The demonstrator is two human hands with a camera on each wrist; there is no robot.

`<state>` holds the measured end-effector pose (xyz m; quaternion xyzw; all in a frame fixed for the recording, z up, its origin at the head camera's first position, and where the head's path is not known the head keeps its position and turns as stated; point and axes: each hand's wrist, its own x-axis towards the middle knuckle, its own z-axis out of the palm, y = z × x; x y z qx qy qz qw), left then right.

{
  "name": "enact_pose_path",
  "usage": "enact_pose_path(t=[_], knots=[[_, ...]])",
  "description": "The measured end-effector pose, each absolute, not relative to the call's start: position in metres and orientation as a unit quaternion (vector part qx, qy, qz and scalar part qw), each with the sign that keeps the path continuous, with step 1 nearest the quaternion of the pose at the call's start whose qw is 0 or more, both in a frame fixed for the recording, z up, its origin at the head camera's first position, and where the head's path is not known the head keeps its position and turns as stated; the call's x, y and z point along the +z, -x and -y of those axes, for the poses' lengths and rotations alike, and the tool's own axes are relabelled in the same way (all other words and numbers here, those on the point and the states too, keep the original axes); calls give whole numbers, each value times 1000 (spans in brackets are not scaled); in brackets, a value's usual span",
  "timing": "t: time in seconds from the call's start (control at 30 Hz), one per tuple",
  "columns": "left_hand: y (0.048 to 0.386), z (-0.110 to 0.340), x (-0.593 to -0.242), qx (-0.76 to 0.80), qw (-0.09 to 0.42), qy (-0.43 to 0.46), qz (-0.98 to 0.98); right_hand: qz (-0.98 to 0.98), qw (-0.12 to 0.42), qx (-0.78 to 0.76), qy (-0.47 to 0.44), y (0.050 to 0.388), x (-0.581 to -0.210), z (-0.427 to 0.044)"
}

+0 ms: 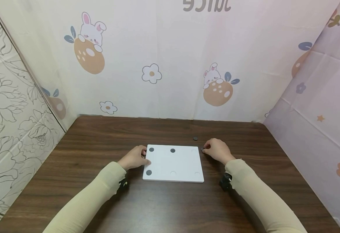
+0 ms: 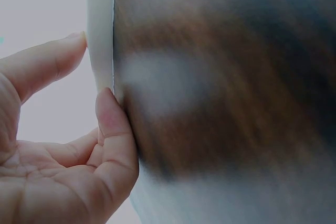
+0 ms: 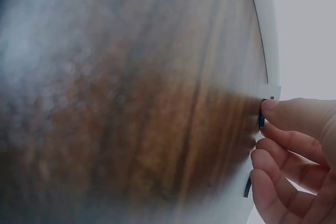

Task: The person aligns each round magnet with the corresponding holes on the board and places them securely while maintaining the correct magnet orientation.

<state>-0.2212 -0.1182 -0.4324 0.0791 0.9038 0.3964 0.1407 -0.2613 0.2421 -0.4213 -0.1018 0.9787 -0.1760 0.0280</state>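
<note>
A white rectangular board (image 1: 184, 163) lies flat on the table. Three dark round discs sit on it: one at the top left (image 1: 151, 149), one at the top middle (image 1: 173, 150) and one at the bottom left (image 1: 149, 172). Faint circular outlines mark its other spots. My left hand (image 1: 133, 158) grips the board's left edge, thumb on the upper face and fingers along the side. Just beyond the board's upper right corner, my right hand (image 1: 217, 150) pinches a small dark disc (image 3: 261, 118) between thumb and fingers. Another loose disc (image 1: 195, 138) lies behind the board.
The brown wood-grain table (image 1: 164, 207) reaches back to a patterned curtain (image 1: 175, 94). More patterned cloth hangs at the left and right sides. A dark device (image 1: 226, 182) is strapped at the right wrist, and another (image 1: 123, 183) at the left.
</note>
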Motion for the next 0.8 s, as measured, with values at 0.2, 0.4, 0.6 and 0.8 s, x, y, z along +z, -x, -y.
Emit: enact_pose_path(t=[0.2,0.4,0.6,0.8], knots=[[221,118,-433,397,139,-77,-904,-979,26,-175,100,260,-422,-243],[220,118,-431,401,140,-74,-902,-979,22,-175,101,260,-424,-244],[219,118,-430,401,139,-73,-902,-979,12,-178,103,256,-419,-240],[220,118,-431,403,141,-68,-902,-977,7,-180,115,251,-412,-231]])
